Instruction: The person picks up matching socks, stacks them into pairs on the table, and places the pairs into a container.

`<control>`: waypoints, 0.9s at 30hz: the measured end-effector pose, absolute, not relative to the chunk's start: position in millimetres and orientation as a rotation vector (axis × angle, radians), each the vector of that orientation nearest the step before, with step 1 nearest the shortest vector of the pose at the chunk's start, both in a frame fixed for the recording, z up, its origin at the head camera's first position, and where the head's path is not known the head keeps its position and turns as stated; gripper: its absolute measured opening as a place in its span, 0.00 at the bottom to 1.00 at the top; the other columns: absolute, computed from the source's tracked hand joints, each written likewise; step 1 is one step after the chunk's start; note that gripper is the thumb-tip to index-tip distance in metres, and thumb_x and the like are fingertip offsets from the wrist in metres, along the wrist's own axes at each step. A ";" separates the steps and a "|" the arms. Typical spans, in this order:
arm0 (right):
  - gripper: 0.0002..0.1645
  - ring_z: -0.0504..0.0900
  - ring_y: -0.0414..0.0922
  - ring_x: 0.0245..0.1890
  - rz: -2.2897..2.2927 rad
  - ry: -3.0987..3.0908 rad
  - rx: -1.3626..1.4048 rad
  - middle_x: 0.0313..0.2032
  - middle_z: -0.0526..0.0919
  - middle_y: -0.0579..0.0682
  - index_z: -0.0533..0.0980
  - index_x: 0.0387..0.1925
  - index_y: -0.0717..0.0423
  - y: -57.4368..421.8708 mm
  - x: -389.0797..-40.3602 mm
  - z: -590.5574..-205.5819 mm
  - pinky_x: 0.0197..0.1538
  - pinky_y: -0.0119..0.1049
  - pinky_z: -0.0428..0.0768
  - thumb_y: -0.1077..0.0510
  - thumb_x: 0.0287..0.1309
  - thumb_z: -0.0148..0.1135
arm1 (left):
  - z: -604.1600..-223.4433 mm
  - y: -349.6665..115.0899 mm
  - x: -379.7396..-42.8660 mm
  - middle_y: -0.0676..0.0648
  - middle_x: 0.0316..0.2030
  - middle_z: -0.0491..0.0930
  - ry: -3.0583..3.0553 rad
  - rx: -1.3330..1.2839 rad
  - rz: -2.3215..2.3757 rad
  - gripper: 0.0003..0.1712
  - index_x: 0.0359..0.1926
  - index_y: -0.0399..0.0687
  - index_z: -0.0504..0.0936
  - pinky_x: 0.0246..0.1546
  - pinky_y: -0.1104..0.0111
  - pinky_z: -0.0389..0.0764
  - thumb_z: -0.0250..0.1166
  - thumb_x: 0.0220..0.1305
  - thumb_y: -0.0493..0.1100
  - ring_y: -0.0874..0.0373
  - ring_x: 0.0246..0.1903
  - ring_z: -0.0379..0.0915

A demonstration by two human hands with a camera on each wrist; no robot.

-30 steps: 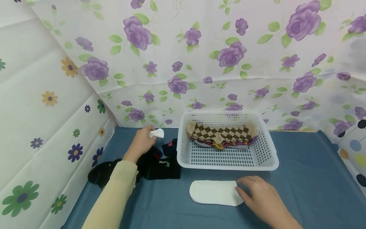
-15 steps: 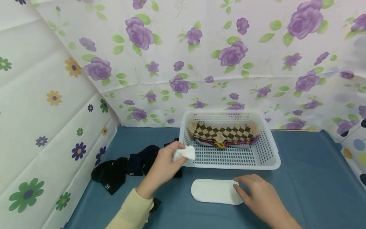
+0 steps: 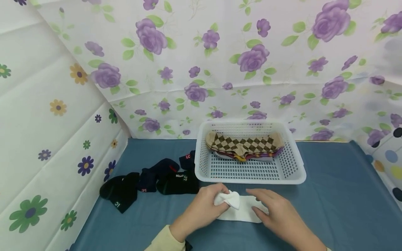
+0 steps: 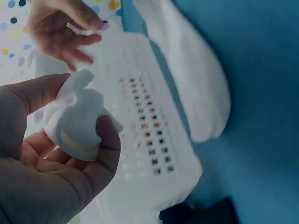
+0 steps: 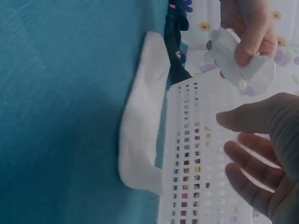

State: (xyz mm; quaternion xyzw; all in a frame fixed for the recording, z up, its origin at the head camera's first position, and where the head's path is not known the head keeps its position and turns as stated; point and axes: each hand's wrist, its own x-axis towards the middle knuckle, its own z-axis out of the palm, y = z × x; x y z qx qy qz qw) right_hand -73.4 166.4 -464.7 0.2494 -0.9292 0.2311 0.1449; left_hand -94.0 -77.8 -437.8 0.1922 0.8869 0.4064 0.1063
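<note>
A bunched-up white sock (image 3: 231, 199) is pinched between the thumb and fingers of my left hand (image 3: 201, 206). In the left wrist view the held sock (image 4: 77, 119) shows a folded opening facing the palm. Another white sock (image 3: 243, 215) lies flat on the blue cloth in front of the basket, partly covered by both hands in the head view. Over its right end hovers my right hand (image 3: 280, 211), fingers and thumb spread apart with nothing between them. From the right wrist, that flat sock (image 5: 141, 116) shows whole, long and slightly bent.
Behind the hands stands a white perforated basket (image 3: 251, 180) with folded socks (image 3: 245, 144) in it, the top pair brown-checked. Several dark socks (image 3: 179, 183) lie left of the basket. Floral sheeting (image 3: 201, 69) closes off the back and sides.
My left hand has carried the bunched white sock from the dark socks at the left, rightward and nearer, to above the flat sock. The right hand has barely moved, its fingers slightly more spread.
</note>
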 end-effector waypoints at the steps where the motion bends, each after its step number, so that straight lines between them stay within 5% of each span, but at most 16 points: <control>1: 0.45 0.80 0.33 0.40 0.691 -2.665 0.757 0.52 0.77 0.36 0.67 0.60 0.31 165.7 -73.2 -465.3 0.34 0.27 0.79 0.56 0.38 0.76 | -441.4 -75.9 -93.8 0.62 0.42 0.80 2.597 0.579 1.188 0.07 0.39 0.66 0.78 0.38 0.73 0.76 0.66 0.58 0.50 0.72 0.37 0.74; 6: 0.48 0.77 0.30 0.31 0.819 -2.602 0.943 0.60 0.71 0.43 0.65 0.64 0.40 160.3 -70.4 -468.7 0.30 0.18 0.72 0.59 0.39 0.76 | -453.3 -67.6 -93.2 0.61 0.35 0.81 2.513 0.641 1.227 0.07 0.37 0.64 0.79 0.25 0.76 0.75 0.65 0.59 0.54 0.71 0.26 0.73; 9: 0.39 0.79 0.31 0.33 0.831 -2.516 1.034 0.57 0.74 0.44 0.69 0.61 0.43 156.2 -70.9 -472.7 0.33 0.15 0.71 0.58 0.45 0.72 | -453.6 -65.3 -92.8 0.61 0.33 0.80 2.475 0.639 1.265 0.08 0.39 0.64 0.79 0.21 0.74 0.74 0.65 0.59 0.54 0.69 0.23 0.72; 14: 0.16 0.79 0.33 0.35 0.837 -2.416 1.069 0.42 0.81 0.39 0.77 0.52 0.45 155.8 -75.0 -473.9 0.36 0.17 0.72 0.51 0.64 0.53 | -445.9 -64.2 -94.4 0.60 0.39 0.79 2.423 0.623 1.299 0.18 0.48 0.66 0.74 0.25 0.75 0.75 0.68 0.56 0.53 0.69 0.28 0.73; 17: 0.14 0.78 0.30 0.35 0.856 -2.413 1.030 0.39 0.80 0.35 0.78 0.48 0.42 156.5 -76.6 -468.4 0.36 0.17 0.72 0.56 0.60 0.60 | -438.7 -64.3 -96.4 0.60 0.45 0.78 2.435 0.660 1.319 0.27 0.51 0.67 0.71 0.32 0.76 0.76 0.72 0.51 0.52 0.69 0.34 0.73; 20: 0.22 0.77 0.28 0.35 0.905 -2.438 0.981 0.40 0.80 0.33 0.79 0.45 0.39 157.2 -77.1 -461.5 0.35 0.17 0.72 0.65 0.50 0.66 | -432.1 -64.4 -98.2 0.61 0.49 0.74 2.490 0.717 1.333 0.31 0.51 0.68 0.70 0.36 0.75 0.76 0.75 0.46 0.49 0.66 0.39 0.71; 27: 0.12 0.79 0.30 0.37 0.978 -2.587 0.772 0.39 0.80 0.30 0.75 0.43 0.32 159.3 -75.6 -451.6 0.36 0.29 0.79 0.54 0.60 0.60 | -425.8 -63.8 -100.0 0.61 0.44 0.75 2.573 0.857 1.432 0.19 0.45 0.66 0.78 0.34 0.75 0.76 0.70 0.53 0.41 0.67 0.37 0.70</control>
